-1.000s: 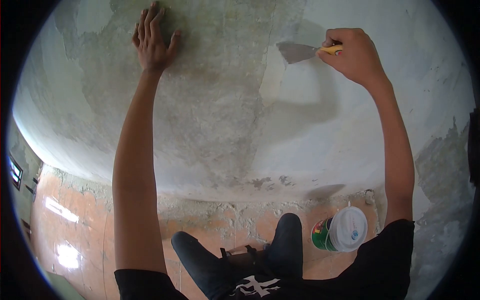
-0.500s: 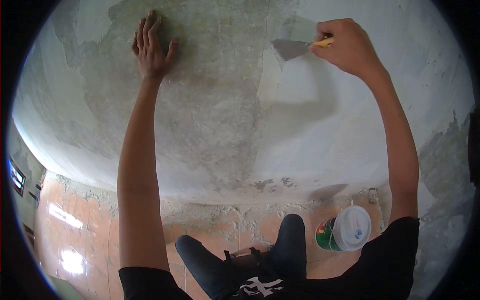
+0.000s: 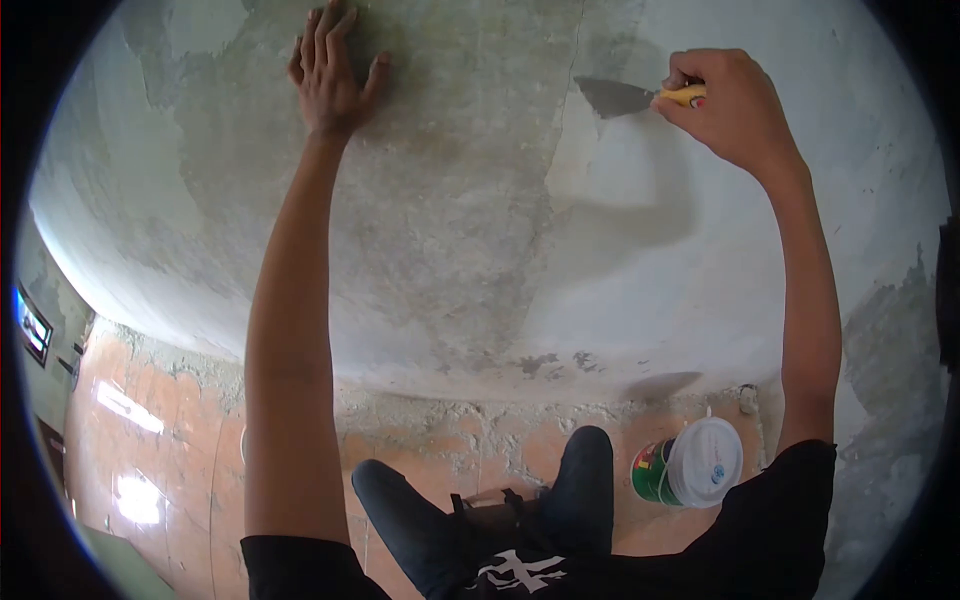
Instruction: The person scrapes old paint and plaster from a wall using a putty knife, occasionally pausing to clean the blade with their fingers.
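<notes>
My left hand (image 3: 335, 85) lies with fingers spread against the wall (image 3: 430, 220), on a grey, bare-looking patch. In my right hand (image 3: 730, 105) is a putty knife (image 3: 614, 97) with a yellow handle, held between thumb and curled fingers. Its dark metal blade points left, the tip close to the border between the grey patch and the whiter coating. A thin crack runs up the wall from near the blade tip. The shadow of my right hand and the knife falls on the white part below.
A lidded paint bucket (image 3: 705, 462) with a green label stands on the orange tiled floor (image 3: 190, 460), right of my knees. Crumbled plaster debris (image 3: 465, 420) lines the foot of the wall. At the far left is a small window (image 3: 35, 328).
Both hands and the wall patch appear further right in the view. The putty knife stays in my right hand near the patch's border, and my left hand remains spread on the wall.
</notes>
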